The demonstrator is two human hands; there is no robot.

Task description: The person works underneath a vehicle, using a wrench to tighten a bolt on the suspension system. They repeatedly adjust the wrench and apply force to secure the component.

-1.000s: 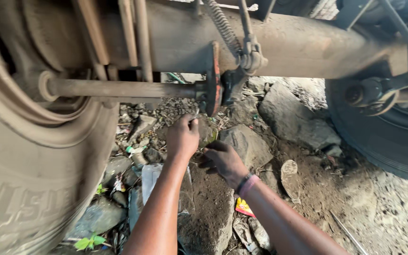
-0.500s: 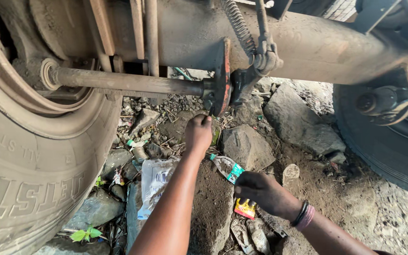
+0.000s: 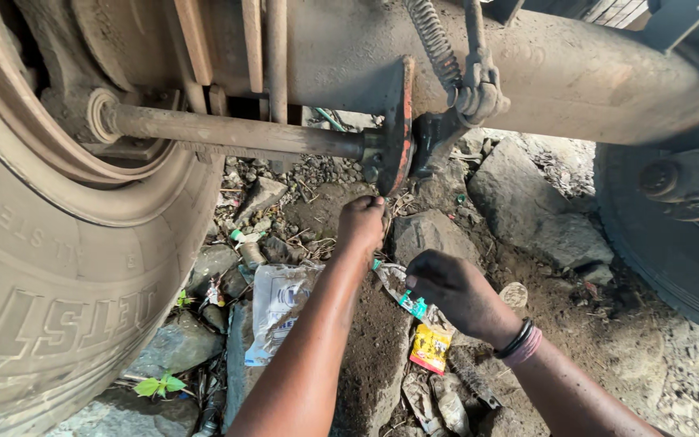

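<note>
Grime covers everything under this vehicle, hands included. The left hand is reached up at centre frame, fingers curled shut just below the rust-red round bracket plate at the end of the horizontal shaft; whether it pinches a small part there I cannot tell, since the knuckles hide the fingertips. The right hand, lower and right of centre, is loosely closed, with its fingertips on a crumpled snack wrapper lying on the dirt. No tool shows in either hand. A yellow sachet lies just below that hand, and a clear plastic bag sits left of the left forearm. The big tyre fills the left side of the frame, and the axle housing spans the top, with a coil spring hooked beside a shackle. Rocks and litter cover the ground beneath.
</note>
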